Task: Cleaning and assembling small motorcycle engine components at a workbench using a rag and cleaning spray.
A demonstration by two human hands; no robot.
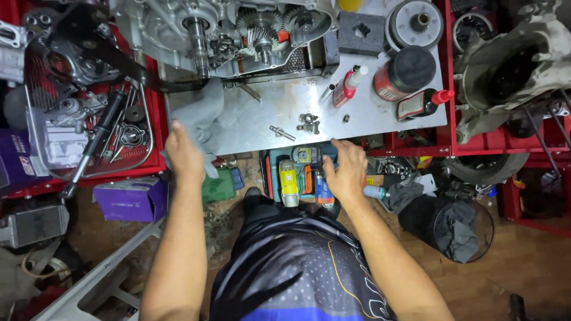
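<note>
Grease and loose parts are all around us, so our left hand presses a grey rag flat at the front edge of the metal desk, fingers spread over the cloth rather than closed round it; the rag trails up toward the opened engine case, whose gears and shaft face us at the back of the desk. Our right hand hangs just below the desk's front edge, fingers loosely curled and partly open above an open tool case on the floor. It seems to touch the tools there, but we cannot tell whether it grips one. A yellow power tool lies in that case just left of this hand.

Small bolts and fittings sit together in the middle of the bare sheet, probably kept apart from the clutter so they stay findable. A red-capped tube, a black-lidded can and a dark bottle stand or lie to the right, within reach. A wire tray of parts rests to the left.
</note>
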